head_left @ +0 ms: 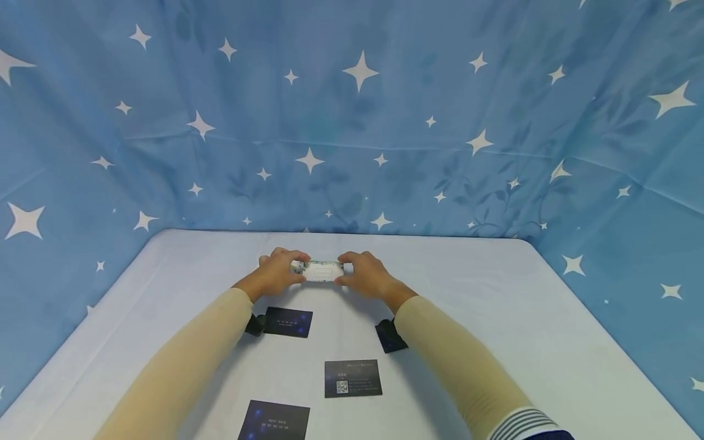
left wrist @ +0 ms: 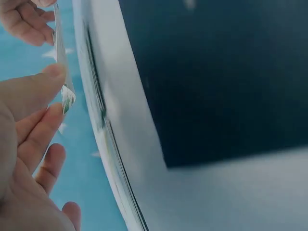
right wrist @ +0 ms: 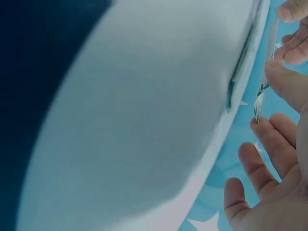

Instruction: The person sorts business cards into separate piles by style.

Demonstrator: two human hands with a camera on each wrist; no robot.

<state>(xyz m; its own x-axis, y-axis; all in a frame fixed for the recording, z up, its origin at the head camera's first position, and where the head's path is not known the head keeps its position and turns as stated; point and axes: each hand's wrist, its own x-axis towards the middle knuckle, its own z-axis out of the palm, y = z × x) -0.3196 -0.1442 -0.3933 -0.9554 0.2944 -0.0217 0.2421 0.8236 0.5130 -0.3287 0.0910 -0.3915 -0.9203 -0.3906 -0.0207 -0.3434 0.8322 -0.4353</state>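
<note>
A small flat white card with a printed leafy border (head_left: 322, 271) is held up between both hands near the far part of the table. My left hand (head_left: 277, 272) pinches its left end between thumb and fingers. At the right end, the thumb and fingers of my right hand (head_left: 365, 273) pinch it too. In the left wrist view the card (left wrist: 61, 53) shows almost edge-on, its near end curled by the fingertips. The right wrist view also gives a thin edge of the card (right wrist: 264, 82), with the other fingers spread loosely.
Several dark printed cards lie on the white table (head_left: 467, 287): one near the left forearm (head_left: 288, 322), one with a QR code (head_left: 357, 379), one at the front (head_left: 275, 421), and one partly hidden by the right sleeve (head_left: 389, 342). A blue star-patterned curtain (head_left: 330, 122) hangs behind.
</note>
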